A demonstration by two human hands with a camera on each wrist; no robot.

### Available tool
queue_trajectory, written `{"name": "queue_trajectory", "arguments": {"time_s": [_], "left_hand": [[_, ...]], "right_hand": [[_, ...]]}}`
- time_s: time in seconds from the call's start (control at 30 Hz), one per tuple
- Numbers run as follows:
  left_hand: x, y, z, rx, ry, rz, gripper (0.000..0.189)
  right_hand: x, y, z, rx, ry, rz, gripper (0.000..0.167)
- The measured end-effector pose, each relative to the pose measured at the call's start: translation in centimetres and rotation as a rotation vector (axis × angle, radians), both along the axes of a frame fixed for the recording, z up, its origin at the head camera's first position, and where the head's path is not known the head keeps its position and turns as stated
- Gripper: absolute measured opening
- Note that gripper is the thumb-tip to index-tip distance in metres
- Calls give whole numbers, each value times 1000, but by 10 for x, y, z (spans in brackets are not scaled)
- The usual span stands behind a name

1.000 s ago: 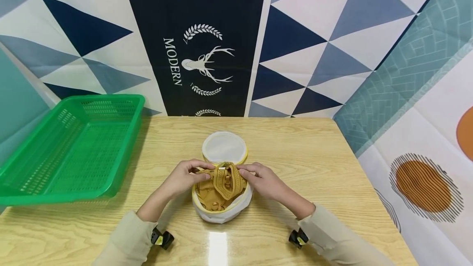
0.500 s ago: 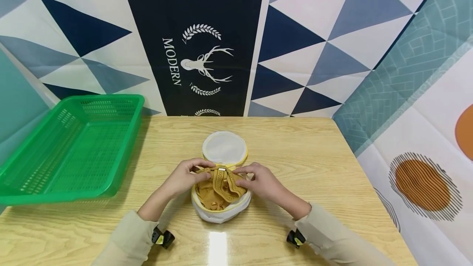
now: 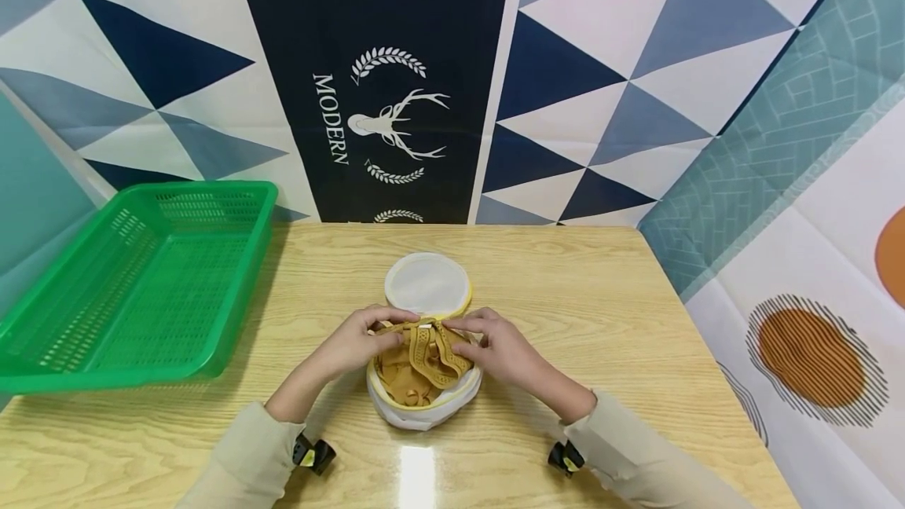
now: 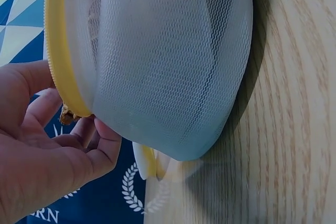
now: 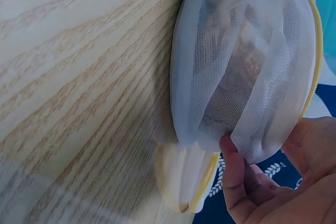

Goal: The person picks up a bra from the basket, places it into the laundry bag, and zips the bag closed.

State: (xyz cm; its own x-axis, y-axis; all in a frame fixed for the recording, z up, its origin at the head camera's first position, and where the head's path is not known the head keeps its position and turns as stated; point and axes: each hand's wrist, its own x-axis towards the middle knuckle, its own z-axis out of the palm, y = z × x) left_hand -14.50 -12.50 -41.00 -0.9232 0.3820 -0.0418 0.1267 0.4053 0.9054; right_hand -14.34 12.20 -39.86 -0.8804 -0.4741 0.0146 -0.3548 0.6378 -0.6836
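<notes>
A round white mesh laundry bag [image 3: 433, 416] with a yellow zipped rim sits on the table, its lid [image 3: 427, 283] folded back behind it. Inside lies a mustard-coloured bra [image 3: 408, 377], its perforated straps bunched toward the back. My left hand [image 3: 351, 342] grips the bag's back-left rim, thumb over the bra. At the back-right rim, my right hand [image 3: 500, 346] pinches bag edge and strap. In the right wrist view, fingertips [image 5: 229, 148] touch the outside of the mesh. A scrap of bra [image 4: 67, 115] shows past the rim in the left wrist view.
A green perforated plastic basket [image 3: 170, 289] stands at the left of the wooden table [image 3: 566, 289]. Patterned cloth walls [image 3: 566, 85] rise behind and at the right. A black wrist camera [image 3: 314, 455] is strapped to each forearm.
My right thumb and index finger have shifted slightly left on the strap. The upright strap loop has been pressed down flatter into the bag. The left hand has hardly moved.
</notes>
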Motion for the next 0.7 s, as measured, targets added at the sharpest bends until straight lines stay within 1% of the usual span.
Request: {"name": "queue_trajectory", "arguments": {"time_s": [0.17, 0.4, 0.57, 0.7], "left_hand": [[1, 1, 1, -15, 14, 13, 25], [0, 3, 1, -21, 26, 32, 24], [0, 3, 2, 0, -10, 44, 25], [-2, 3, 0, 28, -36, 58, 27]], "right_hand": [[0, 1, 1, -10, 18, 45, 37], [-1, 3, -1, -23, 45, 93, 33], [-1, 3, -3, -23, 62, 103, 30], [-2, 3, -4, -34, 74, 105, 30]]}}
